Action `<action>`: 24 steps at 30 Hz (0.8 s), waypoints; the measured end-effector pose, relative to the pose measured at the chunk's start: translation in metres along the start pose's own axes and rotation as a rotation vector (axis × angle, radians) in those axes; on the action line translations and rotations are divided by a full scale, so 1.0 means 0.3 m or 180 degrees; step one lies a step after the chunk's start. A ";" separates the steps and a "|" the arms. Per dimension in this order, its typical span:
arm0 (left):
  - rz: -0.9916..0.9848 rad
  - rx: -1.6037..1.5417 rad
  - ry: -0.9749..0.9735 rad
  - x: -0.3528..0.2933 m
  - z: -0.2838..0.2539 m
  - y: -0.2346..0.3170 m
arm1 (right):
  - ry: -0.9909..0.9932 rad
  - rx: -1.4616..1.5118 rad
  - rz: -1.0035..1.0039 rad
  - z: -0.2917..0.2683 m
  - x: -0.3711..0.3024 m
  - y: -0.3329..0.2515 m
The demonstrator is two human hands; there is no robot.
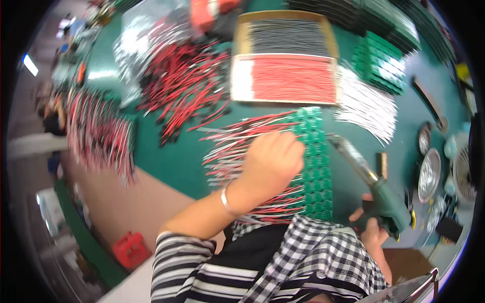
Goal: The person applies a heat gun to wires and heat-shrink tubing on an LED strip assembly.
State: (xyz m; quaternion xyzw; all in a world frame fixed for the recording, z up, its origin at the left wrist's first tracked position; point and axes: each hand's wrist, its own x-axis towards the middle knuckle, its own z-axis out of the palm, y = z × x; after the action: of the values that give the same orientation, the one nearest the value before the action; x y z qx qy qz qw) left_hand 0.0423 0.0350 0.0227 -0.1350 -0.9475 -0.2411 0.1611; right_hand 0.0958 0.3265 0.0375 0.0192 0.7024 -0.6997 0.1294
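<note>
A green circuit board panel [317,171] lies before me, with rows of red, white and dark wires [227,151] running off its left side. Over these wires, at the panel's left edge, my left hand [275,160] is closed with fingers curled under. Whatever it pinches is hidden beneath the knuckles. To the panel's right, my right hand [373,230] grips the handle of a dark green soldering gun [389,204]. Its long metal barrel slants up and left, and the tip ends just right of the panel's upper part, apart from the left hand.
Beyond the panel stands a box of red and black wires [293,78]. White wires [366,103] and stacked green boards [379,63] lie right of it. Loose red-black leads [187,81] spread at left; wired boards [98,126] hang over the table edge. A metal dish [429,174] sits far right.
</note>
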 end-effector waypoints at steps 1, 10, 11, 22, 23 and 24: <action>0.0006 0.0021 0.0103 -0.008 0.015 0.001 | 0.0030 0.0040 -0.0132 -0.002 0.011 0.019; -0.0232 -0.0363 -0.0030 -0.038 -0.052 -0.029 | -0.0016 -0.0223 -0.0516 0.027 0.070 0.018; -0.0198 -0.0044 0.0033 -0.041 -0.094 -0.057 | -0.0020 -0.0218 -0.0502 0.033 0.075 0.018; -0.2448 0.0629 0.0362 -0.138 -0.335 -0.529 | -0.0012 -0.0005 -0.0313 0.006 0.071 0.031; -0.2358 0.0787 0.0287 -0.141 -0.335 -0.547 | -0.0071 0.0039 -0.0236 0.004 0.068 0.035; -0.2255 0.0920 0.0204 -0.132 -0.327 -0.549 | -0.0055 0.0024 -0.0230 0.006 0.066 0.033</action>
State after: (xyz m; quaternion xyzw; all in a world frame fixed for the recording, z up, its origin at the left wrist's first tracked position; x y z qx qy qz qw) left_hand 0.0469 -0.1607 0.0214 0.2325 -0.9541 -0.1498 0.1147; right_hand 0.0789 0.3217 0.0237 -0.0118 0.6989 -0.7066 0.1101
